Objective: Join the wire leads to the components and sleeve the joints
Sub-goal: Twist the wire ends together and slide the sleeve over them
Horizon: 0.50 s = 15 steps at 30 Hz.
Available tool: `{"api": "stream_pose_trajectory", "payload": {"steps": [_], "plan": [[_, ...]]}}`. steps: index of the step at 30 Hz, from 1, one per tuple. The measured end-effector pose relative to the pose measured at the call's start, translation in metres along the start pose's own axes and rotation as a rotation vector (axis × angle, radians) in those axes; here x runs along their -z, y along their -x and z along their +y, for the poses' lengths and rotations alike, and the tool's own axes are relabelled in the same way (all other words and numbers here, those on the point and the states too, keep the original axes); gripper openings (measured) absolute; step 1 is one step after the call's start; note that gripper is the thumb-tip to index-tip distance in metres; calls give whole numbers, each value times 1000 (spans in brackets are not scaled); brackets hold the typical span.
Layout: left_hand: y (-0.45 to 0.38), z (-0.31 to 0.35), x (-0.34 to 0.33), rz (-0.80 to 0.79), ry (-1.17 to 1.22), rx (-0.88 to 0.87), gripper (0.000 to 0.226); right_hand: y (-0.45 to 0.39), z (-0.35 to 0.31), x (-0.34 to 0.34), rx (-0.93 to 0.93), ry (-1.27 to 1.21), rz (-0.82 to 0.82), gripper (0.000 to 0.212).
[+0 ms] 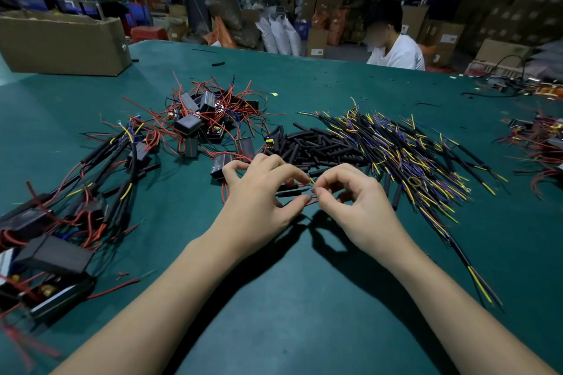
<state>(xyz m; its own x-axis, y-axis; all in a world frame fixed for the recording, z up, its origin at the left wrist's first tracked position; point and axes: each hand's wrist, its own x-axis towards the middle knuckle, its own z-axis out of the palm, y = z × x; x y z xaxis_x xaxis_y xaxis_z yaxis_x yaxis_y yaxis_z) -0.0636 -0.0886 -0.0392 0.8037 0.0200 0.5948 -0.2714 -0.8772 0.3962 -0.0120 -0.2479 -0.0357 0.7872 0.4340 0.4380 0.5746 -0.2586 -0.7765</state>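
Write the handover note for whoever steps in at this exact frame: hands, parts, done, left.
Left hand: grip pinches a red lead at its tip.
Right hand: grip pinches a yellow lead end against it; the joint is mid-twist between both hands, not yet sleeved.
Black box with red leads lies just behind the left hand.
Unjoined boxes piled centre-left; loose sleeves centre; cut cables to the right.
Done: sleeved assemblies heaped far left.
Left: finish this twist, slide a sleeve over it, then work through the pile.
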Motion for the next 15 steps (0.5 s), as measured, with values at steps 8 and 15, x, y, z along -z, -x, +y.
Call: {"api": "stream_pose_trajectory", "payload": {"steps": [8,15], "plan": [[2,2,4,27,8,-68,5,0,0,0,-60,-37,11,17],[1,6,3,32,-29,-93,6,0,-2,-1,-35,-12,21,20]]}}
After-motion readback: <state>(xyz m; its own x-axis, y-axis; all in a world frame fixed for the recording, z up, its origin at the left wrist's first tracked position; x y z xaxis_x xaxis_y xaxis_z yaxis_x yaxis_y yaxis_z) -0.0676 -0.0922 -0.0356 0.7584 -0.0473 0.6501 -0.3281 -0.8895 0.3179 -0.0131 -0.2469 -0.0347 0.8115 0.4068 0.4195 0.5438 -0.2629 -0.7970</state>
